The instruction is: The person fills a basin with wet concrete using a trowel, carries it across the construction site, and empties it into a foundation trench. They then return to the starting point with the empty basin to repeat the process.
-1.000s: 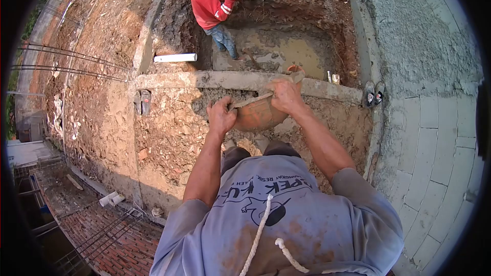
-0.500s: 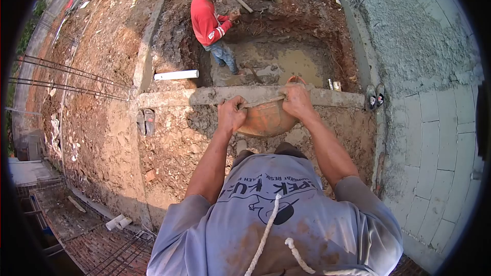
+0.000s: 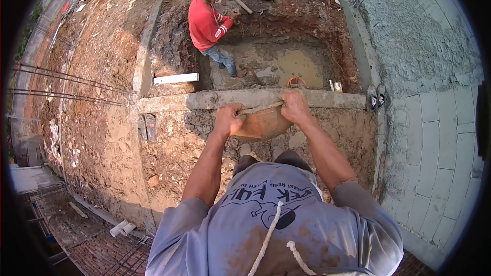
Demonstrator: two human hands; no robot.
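Note:
A mud-stained orange basin (image 3: pixel 263 125) hangs in front of my body with its rim toward the far side and its outer wall toward me. My left hand (image 3: pixel 230 118) is closed around the left end of the rim. On the right end, my right hand (image 3: pixel 295 107) grips the same rim. The inside of the basin is hidden from me. Just past it lies a long concrete beam (image 3: pixel 327 97). Beyond the beam, an orange rim (image 3: pixel 295 81) shows in the muddy pit, partly hidden behind the beam.
A co-worker in a red shirt (image 3: pixel 204 20) stands in the pit of muddy water (image 3: pixel 299 66). A white pipe (image 3: pixel 176 78) lies left of the pit. Sandals (image 3: pixel 147 127) rest on the soil at left, and shoes (image 3: pixel 376 96) at right. A block wall (image 3: pixel 429 138) rises on the right.
My hands and the basin have shifted slightly, and the basin looks a little more tipped. More of the orange rim in the pit shows. The co-worker has barely moved.

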